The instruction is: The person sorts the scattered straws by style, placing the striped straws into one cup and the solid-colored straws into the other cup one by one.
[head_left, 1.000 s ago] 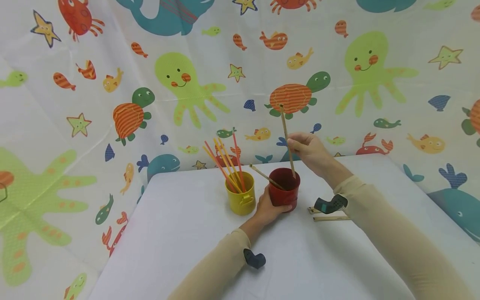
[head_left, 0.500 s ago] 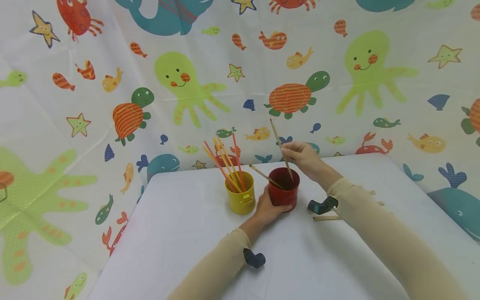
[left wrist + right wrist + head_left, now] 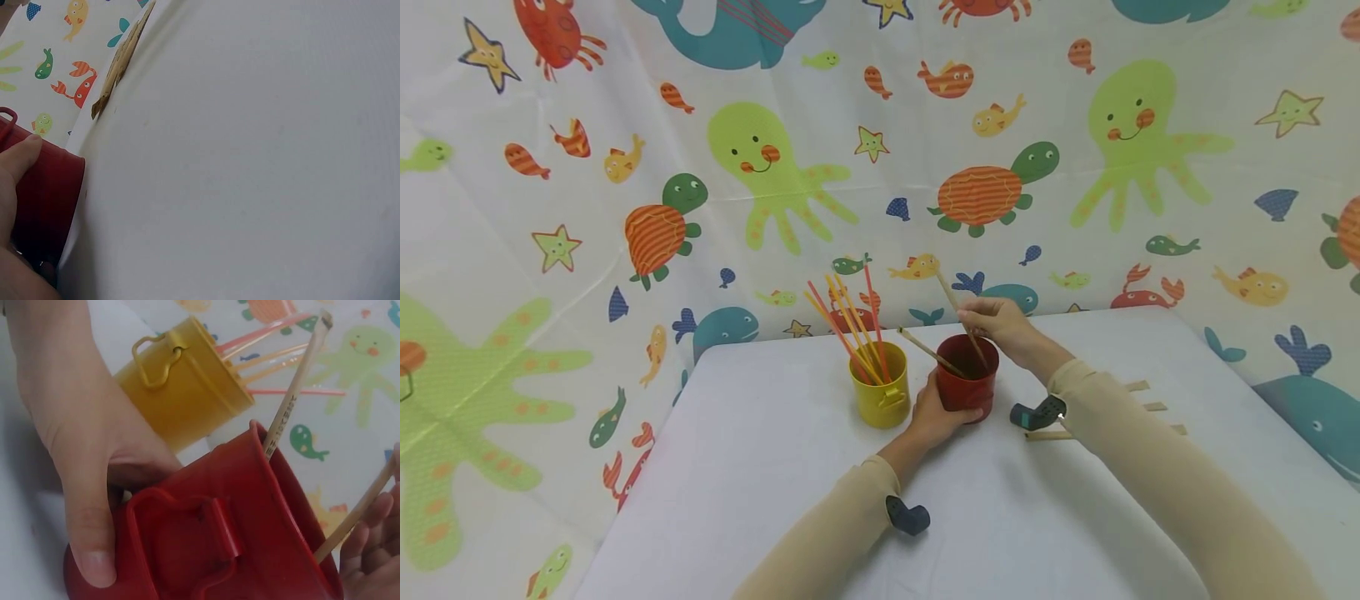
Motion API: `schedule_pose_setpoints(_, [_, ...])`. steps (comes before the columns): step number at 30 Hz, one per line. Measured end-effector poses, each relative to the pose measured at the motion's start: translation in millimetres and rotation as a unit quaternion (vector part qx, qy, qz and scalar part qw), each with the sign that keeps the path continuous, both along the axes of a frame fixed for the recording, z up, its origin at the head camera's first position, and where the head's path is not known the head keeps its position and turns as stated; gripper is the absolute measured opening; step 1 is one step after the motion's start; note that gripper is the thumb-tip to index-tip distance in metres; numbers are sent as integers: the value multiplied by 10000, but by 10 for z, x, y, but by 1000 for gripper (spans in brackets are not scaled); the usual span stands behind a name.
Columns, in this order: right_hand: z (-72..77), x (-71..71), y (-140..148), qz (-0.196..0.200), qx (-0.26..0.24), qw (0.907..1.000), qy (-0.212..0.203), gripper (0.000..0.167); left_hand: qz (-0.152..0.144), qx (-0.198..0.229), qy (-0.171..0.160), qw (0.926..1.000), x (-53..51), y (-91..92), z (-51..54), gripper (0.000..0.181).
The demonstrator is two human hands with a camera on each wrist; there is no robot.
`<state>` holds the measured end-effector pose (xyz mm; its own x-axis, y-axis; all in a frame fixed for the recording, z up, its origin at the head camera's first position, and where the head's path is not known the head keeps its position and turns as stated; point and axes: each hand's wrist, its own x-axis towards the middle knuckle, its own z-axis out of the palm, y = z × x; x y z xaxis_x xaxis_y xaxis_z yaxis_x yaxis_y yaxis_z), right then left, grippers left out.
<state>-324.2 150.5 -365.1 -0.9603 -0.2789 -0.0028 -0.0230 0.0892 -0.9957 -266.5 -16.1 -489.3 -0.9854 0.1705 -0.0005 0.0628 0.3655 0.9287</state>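
On the white table (image 3: 760, 467), near its far edge, my left hand (image 3: 937, 417) grips the red cup (image 3: 967, 394), my right hand (image 3: 1002, 327) pinches a stick (image 3: 950, 293); levering sideways could tip the cup.

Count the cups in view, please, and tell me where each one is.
2. A red cup is gripped by the left hand; a yellow cup is to its left on the table. No others show.

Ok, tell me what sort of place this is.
Likely an indoor tabletop recording setup, judging by the white table, the sea-creature backdrop hung behind it, and the dark wrist-worn devices.
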Motion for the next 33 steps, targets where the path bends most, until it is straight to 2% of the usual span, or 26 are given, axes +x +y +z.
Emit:
schedule_pose_setpoints(7, [-92,-49,18,-33,390,9992,82,10,-27,60,-15,10000,-5,-3,-8,96])
schedule_pose_setpoints(12, [-129,-57,2,-153,1183,9927,189,34,-23,-43,-29,10000,-9,-5,-7,97])
schedule_pose_setpoints(17, [-141,-57,-30,-172,1770,9834,349,35,-13,-92,-66,9999,-3,-3,4,97])
schedule_pose_setpoints(24, [-138,-55,-27,-33,1862,9815,453,33,17,-176,-115,9998,25,0,29,97])
schedule_pose_setpoints(33, [-140,-48,90,62,1745,9836,444,42,-64,-3,61,10000,27,0,19,95])
